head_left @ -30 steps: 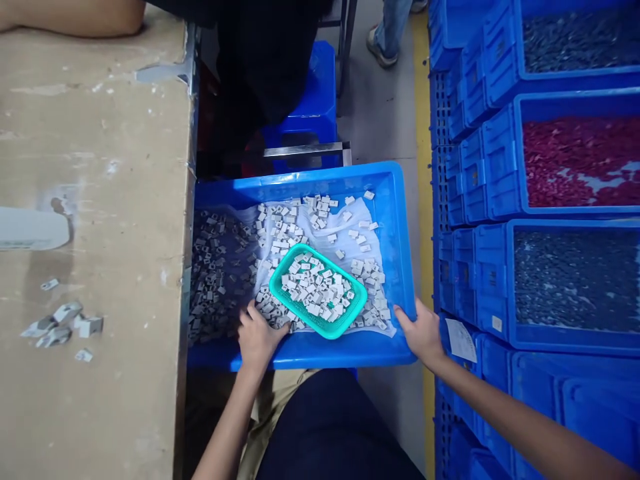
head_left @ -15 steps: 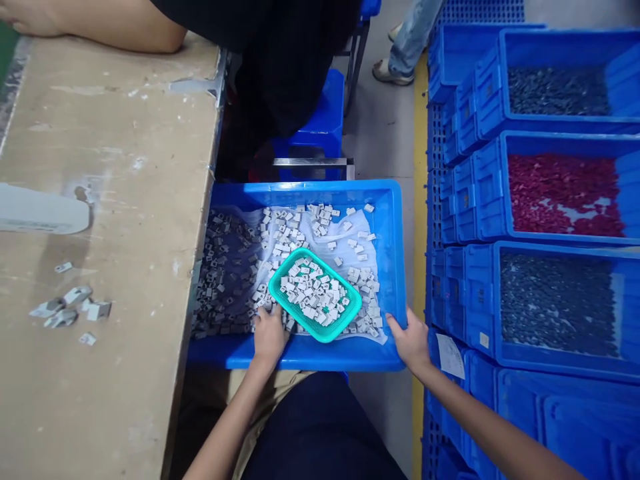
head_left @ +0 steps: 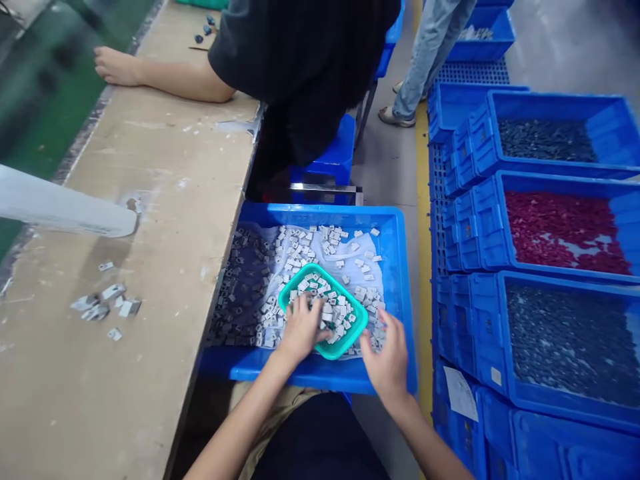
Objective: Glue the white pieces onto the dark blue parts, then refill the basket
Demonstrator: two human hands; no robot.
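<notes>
A green basket holds a heap of small whitish block-like pieces. It sits tilted across a large blue tub, on a white cloth strewn with more such pieces. My left hand reaches over the basket's near left rim, fingers among the pieces and thumb apart; I see no piece lifted. At the basket's right end my right hand is open over the tub, thumb and fingers spread, holding nothing.
To the left, a worn tabletop carries several larger whitish pieces and a white tube-like object. A co-worker's arm rests on its far part. Blue crates with dark and red pieces line the right side.
My left hand has moved from beside the basket onto the pieces inside it. My right hand has left the tub's right rim and come toward the basket. The view has shifted.
</notes>
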